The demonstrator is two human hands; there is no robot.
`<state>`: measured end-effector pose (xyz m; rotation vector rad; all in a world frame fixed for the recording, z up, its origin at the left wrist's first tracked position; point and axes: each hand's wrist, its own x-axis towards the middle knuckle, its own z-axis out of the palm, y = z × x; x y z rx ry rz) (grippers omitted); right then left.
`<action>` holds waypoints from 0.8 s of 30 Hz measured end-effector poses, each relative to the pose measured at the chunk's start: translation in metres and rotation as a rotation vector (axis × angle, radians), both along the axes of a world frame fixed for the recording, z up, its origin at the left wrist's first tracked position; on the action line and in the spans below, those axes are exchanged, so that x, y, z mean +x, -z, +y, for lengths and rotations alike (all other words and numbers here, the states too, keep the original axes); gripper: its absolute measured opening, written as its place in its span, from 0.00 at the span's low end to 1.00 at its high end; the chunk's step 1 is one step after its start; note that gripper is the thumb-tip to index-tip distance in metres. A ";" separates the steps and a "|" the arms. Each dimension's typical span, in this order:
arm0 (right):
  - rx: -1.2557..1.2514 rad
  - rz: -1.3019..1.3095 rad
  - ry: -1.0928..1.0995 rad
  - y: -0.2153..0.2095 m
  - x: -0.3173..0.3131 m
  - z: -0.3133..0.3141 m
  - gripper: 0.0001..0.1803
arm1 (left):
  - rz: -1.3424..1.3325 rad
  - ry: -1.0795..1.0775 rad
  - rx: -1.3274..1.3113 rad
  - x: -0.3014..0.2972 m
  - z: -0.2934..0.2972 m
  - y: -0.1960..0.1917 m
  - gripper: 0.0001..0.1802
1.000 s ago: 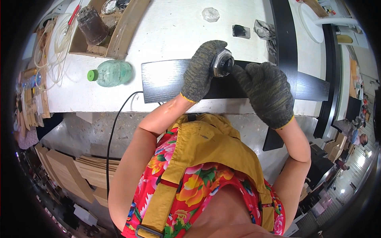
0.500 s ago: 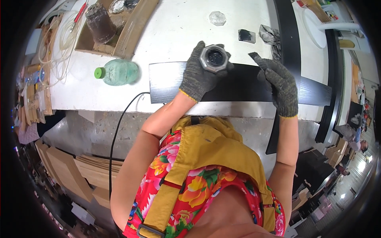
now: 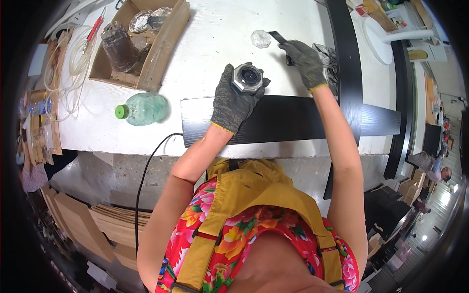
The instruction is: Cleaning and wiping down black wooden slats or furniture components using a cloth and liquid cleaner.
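Swung dark strip [image 3: 277,37] forward, pinched in blurred right hand [image 3: 305,61], now near pale disc [image 3: 261,39] left of it; apart from octagonal jar [image 3: 247,79], still cupped in curled left hand [image 3: 230,101].

Downward fisheye view from head height

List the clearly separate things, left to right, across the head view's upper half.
Slim red-handled tool, pale-green plastic bottle, silver-grey octagonal jar in the dark-gloved left grip, thin black strip in the dark-gloved right grip, long black board running away, white round disc.
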<state>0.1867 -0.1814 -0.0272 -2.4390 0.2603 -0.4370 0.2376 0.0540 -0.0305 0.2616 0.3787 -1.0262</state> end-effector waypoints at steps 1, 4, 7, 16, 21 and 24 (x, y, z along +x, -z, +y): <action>0.039 0.019 0.028 0.006 0.020 0.007 0.14 | -0.001 -0.010 0.000 0.000 0.000 0.001 0.26; -0.051 0.086 0.094 0.034 0.076 0.007 0.17 | 0.037 -0.007 0.046 -0.002 -0.006 -0.002 0.26; -0.202 0.125 0.124 0.054 0.106 0.026 0.16 | 0.068 -0.046 0.076 -0.004 -0.005 -0.004 0.27; -0.402 0.017 0.088 0.093 0.127 0.032 0.12 | 0.058 -0.054 -0.119 -0.008 0.001 0.011 0.25; -0.510 0.000 0.035 0.095 0.132 0.025 0.12 | -0.043 -0.101 -0.054 -0.010 -0.002 0.016 0.27; -0.531 0.059 -0.069 0.088 0.131 0.021 0.13 | -0.084 -0.100 -0.032 -0.012 0.001 0.015 0.27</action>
